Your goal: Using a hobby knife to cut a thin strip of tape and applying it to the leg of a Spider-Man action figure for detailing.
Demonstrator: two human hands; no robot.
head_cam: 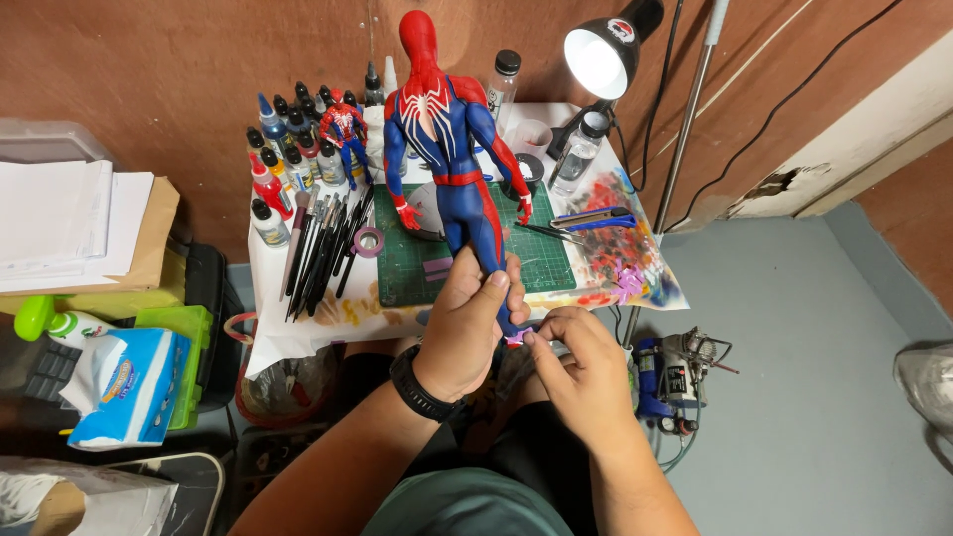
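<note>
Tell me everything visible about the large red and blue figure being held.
The large figure is a glossy, plastic-looking humanoid in red and blue with a white spider emblem on its back. It is upright, its back to the camera, arms hanging slightly out, above the green cutting mat. The left hand grips its lower legs; the right hand pinches purple tape at its foot.

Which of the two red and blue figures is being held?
The large figure, gripped at its legs by the left hand; the small figure stands alone among the paint bottles.
</note>
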